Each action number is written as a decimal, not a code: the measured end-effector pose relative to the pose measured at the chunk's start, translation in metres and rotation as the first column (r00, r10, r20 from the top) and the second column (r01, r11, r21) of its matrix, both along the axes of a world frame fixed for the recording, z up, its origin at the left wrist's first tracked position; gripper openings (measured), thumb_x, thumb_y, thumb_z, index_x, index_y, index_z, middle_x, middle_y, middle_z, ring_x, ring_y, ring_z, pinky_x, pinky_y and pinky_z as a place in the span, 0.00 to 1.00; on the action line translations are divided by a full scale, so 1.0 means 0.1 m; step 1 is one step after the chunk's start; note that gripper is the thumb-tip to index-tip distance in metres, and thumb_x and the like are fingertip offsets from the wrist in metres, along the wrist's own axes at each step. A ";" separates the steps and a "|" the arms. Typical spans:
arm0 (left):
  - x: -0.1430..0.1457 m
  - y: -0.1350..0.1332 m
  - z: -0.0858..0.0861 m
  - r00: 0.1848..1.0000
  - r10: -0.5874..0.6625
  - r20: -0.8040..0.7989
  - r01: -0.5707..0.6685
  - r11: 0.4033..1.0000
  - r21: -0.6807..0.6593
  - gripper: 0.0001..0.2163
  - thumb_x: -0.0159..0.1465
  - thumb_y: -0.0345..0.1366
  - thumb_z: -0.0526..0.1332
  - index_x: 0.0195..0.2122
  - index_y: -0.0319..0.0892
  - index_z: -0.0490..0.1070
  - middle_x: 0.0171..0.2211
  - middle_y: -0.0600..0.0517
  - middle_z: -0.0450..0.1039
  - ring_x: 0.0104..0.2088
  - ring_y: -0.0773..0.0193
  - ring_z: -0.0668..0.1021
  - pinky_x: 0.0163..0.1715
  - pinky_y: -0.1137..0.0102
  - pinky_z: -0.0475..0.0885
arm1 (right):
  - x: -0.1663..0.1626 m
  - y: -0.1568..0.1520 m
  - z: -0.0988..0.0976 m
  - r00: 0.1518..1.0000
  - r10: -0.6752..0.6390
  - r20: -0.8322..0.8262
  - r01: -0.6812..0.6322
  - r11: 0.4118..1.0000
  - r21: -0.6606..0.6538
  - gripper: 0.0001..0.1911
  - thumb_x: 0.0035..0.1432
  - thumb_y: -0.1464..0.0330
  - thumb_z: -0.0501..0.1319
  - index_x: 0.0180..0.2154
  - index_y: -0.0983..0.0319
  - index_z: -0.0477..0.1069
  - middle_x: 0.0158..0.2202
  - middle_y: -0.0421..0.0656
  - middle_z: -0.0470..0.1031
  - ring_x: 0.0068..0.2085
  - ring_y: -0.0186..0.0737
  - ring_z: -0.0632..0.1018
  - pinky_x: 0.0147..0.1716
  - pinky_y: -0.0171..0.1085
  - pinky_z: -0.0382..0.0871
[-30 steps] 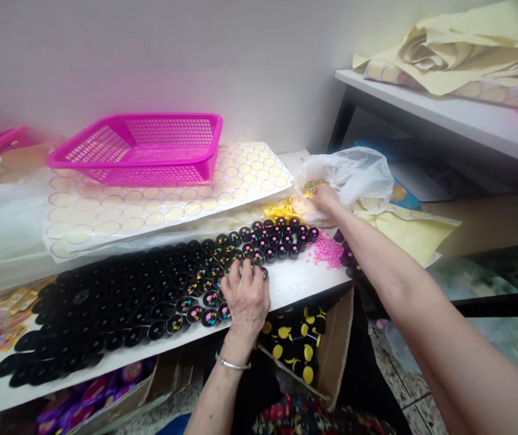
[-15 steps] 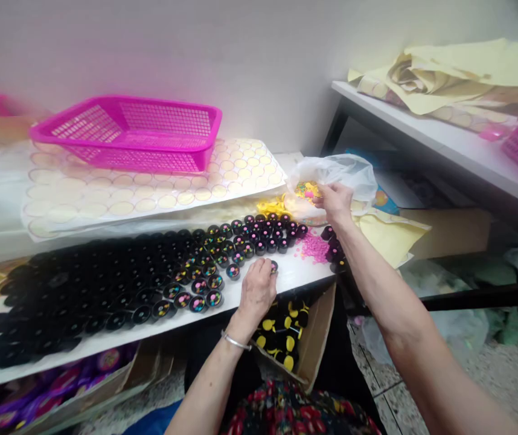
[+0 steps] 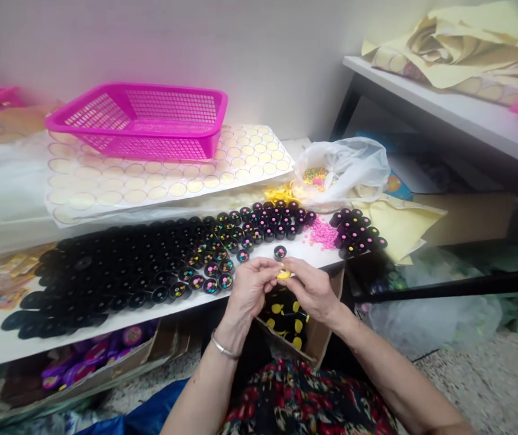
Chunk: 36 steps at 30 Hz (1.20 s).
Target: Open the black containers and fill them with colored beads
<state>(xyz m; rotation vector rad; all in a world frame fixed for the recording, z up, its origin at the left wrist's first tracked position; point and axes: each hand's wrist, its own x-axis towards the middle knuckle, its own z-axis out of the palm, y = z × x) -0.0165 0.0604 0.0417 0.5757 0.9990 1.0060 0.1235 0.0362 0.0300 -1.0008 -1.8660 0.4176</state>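
Observation:
My left hand point(image 3: 253, 285) and my right hand point(image 3: 310, 287) meet at the front edge of the table, fingertips pinched around a small yellow piece point(image 3: 284, 275). Its exact shape is partly covered by the fingers. Just beyond the fingertips a lone black cup point(image 3: 279, 252) stands upright, with pink bits inside. To the left spread many black cups point(image 3: 150, 257), the nearer ones at right holding coloured beads. Loose pink discs point(image 3: 323, 233) lie in a heap to the right, beside another cluster of black cups point(image 3: 358, 231).
A clear plastic bag point(image 3: 358, 166) of colourful bits stands behind the pink heap, with yellow pieces point(image 3: 281, 193) beside it. A pink basket point(image 3: 136, 145) rests on sticker sheets point(image 3: 250, 151). Below my hands is a cardboard box point(image 3: 331, 314) of black-and-yellow parts point(image 3: 297, 326).
My right hand has come from the plastic bag to meet my left hand. A yellow piece is now between them, and the black cup by my left fingers now stands apart on the table.

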 end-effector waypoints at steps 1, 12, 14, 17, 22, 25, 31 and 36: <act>-0.01 0.03 -0.01 1.000 0.013 0.009 -0.013 1.000 -0.001 0.11 0.39 0.30 0.70 0.22 0.34 0.70 0.15 0.55 0.67 0.15 0.77 0.66 0.13 0.81 0.52 | 0.01 0.03 0.03 0.999 0.035 -0.030 -0.037 0.997 -0.072 0.11 0.56 0.72 0.57 0.43 0.62 0.70 0.38 0.48 0.74 0.40 0.39 0.76 0.39 0.37 0.72; 0.15 0.36 -0.21 0.953 0.157 -0.257 -0.101 0.970 0.219 0.07 0.42 0.32 0.67 0.22 0.36 0.75 0.17 0.55 0.69 0.18 0.74 0.67 0.20 0.77 0.62 | 0.10 0.46 -0.08 0.995 0.016 0.098 0.008 0.971 -0.239 0.10 0.54 0.70 0.58 0.41 0.60 0.67 0.38 0.45 0.68 0.41 0.42 0.69 0.40 0.40 0.65; 0.18 0.37 -0.26 0.925 0.182 -0.333 -0.101 0.964 0.247 0.07 0.43 0.33 0.66 0.23 0.36 0.75 0.18 0.55 0.70 0.19 0.73 0.67 0.20 0.76 0.62 | 0.11 0.50 -0.12 0.984 -0.009 0.176 0.048 0.973 -0.224 0.10 0.53 0.69 0.59 0.40 0.60 0.67 0.41 0.46 0.68 0.43 0.44 0.67 0.41 0.42 0.64; 0.20 0.39 -0.33 0.903 0.202 -0.379 -0.107 0.960 0.257 0.07 0.44 0.34 0.65 0.24 0.37 0.76 0.19 0.54 0.71 0.20 0.72 0.68 0.21 0.76 0.63 | 0.11 0.52 -0.13 0.975 -0.011 0.224 0.064 0.970 -0.235 0.08 0.53 0.69 0.59 0.38 0.60 0.67 0.41 0.46 0.68 0.42 0.44 0.66 0.40 0.42 0.63; 0.20 0.42 -0.40 0.849 0.248 -0.467 -0.111 0.947 0.302 0.08 0.45 0.36 0.65 0.25 0.37 0.76 0.22 0.53 0.73 0.23 0.70 0.71 0.24 0.75 0.65 | 0.10 0.55 -0.11 0.964 0.004 0.266 0.066 0.965 -0.253 0.06 0.54 0.69 0.57 0.37 0.61 0.66 0.38 0.45 0.67 0.40 0.43 0.65 0.39 0.41 0.62; 0.18 0.43 -0.43 0.815 0.249 -0.523 -0.081 0.943 0.322 0.08 0.46 0.37 0.64 0.26 0.38 0.76 0.22 0.53 0.73 0.23 0.69 0.71 0.25 0.75 0.65 | 0.09 0.55 -0.10 0.949 -0.001 0.317 0.090 0.960 -0.266 0.06 0.55 0.70 0.57 0.37 0.61 0.65 0.38 0.45 0.67 0.40 0.43 0.65 0.38 0.40 0.62; 0.18 0.44 -0.44 0.772 0.234 -0.591 -0.046 0.948 0.316 0.08 0.47 0.37 0.63 0.25 0.38 0.77 0.23 0.52 0.74 0.25 0.68 0.71 0.25 0.75 0.64 | 0.10 0.57 -0.14 0.940 0.003 0.341 0.114 0.940 -0.323 0.06 0.53 0.70 0.57 0.36 0.61 0.66 0.36 0.44 0.66 0.40 0.42 0.65 0.38 0.40 0.61; 0.16 0.46 -0.47 0.768 0.187 -0.612 0.049 0.937 0.347 0.09 0.50 0.38 0.62 0.26 0.40 0.77 0.24 0.52 0.75 0.27 0.67 0.72 0.25 0.75 0.63 | 0.09 0.59 -0.19 0.974 0.007 0.225 0.082 0.920 -0.383 0.06 0.52 0.71 0.57 0.36 0.60 0.68 0.35 0.42 0.66 0.37 0.39 0.68 0.36 0.37 0.62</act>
